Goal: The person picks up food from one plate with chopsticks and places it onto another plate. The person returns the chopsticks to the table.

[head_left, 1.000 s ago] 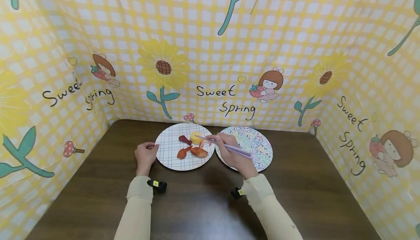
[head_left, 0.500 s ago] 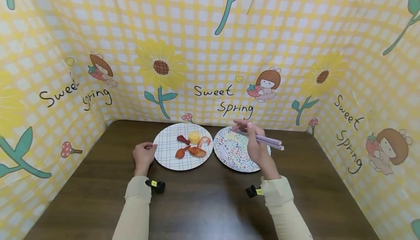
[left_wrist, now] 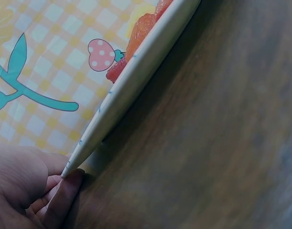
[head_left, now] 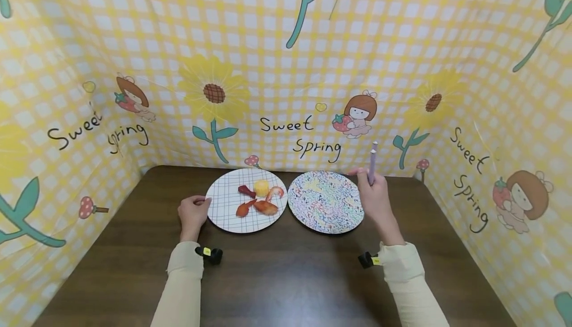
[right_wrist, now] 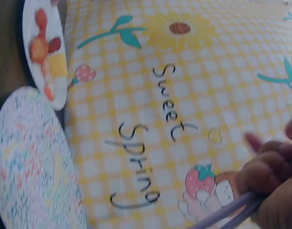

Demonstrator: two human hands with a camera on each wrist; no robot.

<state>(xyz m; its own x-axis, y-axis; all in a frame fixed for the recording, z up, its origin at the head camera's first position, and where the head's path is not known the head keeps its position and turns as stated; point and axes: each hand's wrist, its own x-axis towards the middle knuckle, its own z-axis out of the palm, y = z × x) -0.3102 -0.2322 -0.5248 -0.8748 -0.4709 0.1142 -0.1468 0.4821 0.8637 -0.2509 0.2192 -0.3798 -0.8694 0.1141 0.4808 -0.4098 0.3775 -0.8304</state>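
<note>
My left hand [head_left: 193, 215] pinches the left rim of a white plate with blue grid lines [head_left: 223, 203]. In the left wrist view, thumb and fingers lie on either side of the plate rim [left_wrist: 117, 98]. Food pieces sit on this plate: a dark red drumstick [head_left: 247, 191], a yellow round piece [head_left: 261, 188], a shrimp [head_left: 275, 192], a brown wing-like piece [head_left: 266, 208] and an orange-red piece [head_left: 243, 210]. My right hand [head_left: 379, 203] holds a pair of purple chopsticks [head_left: 373, 165] raised beside the right-hand plate, their ends pointing up.
A round plate with multicoloured speckles [head_left: 326, 203] stands close to the grid plate's right side, with no food on it. Both rest on a dark wooden table [head_left: 286, 277]. Yellow checked cloth [head_left: 286, 79] walls in the back and both sides.
My right hand has moved right, off the food and past the speckled plate, turning the chopsticks from lying leftward to pointing up. The left hand stays at the plate rim.
</note>
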